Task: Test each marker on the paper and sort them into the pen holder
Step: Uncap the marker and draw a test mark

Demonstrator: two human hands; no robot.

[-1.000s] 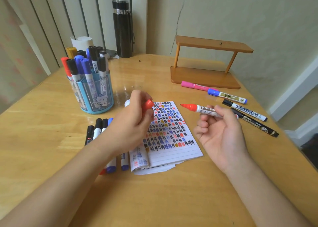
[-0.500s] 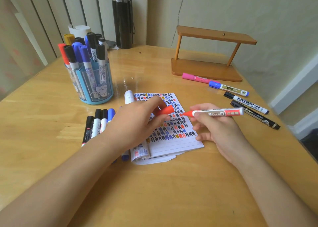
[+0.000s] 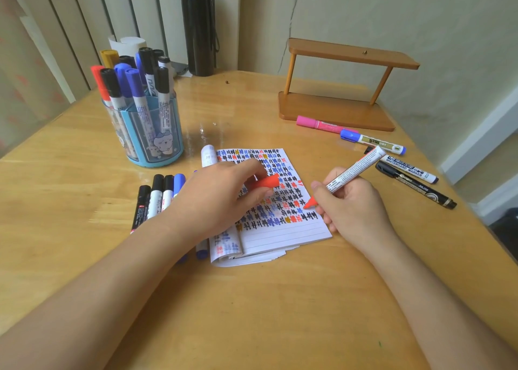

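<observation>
— Four capped markers (image 3: 159,198) show centre-left, below the holder (image 3: 152,145)?
— Yes. Left hand (image 3: 221,201) pinches a red cap (image 3: 265,183); right hand (image 3: 353,204) grips the red marker (image 3: 356,168), tip on the paper (image 3: 280,229), mid-frame. Right, a loose marker (image 3: 406,169) reads "WHITEBOARD MARKER".

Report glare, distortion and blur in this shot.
Head view: a glare patch on the table beside the holder; the wide-angle lens bows the table edges; little blur, print on the marker in the right hand is crisp.
</observation>
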